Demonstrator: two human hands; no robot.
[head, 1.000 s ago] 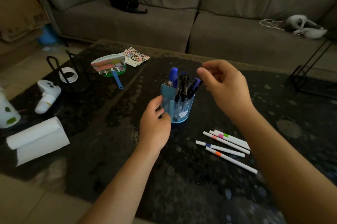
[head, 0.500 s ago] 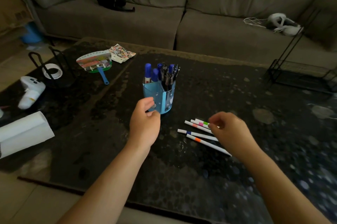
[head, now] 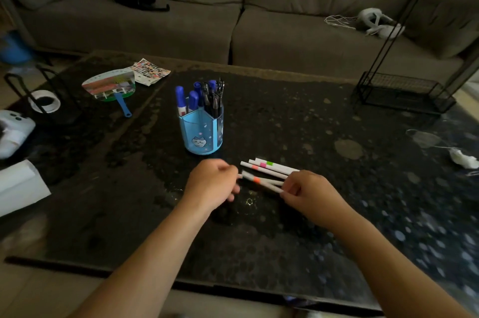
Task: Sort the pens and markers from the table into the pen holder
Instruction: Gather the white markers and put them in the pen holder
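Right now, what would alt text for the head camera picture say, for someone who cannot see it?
Two bare hands, the left hand and the right hand, close on white markers lying on a dark table. Just beyond stands a blue pen holder already full of pens, with a grey sofa behind.

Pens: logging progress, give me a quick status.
Left hand and right hand both on the white pens on the table. Pen holder upright, partly filled. Nothing blocking.

Single head-worn view, forward and down, close over table (head: 285, 115).
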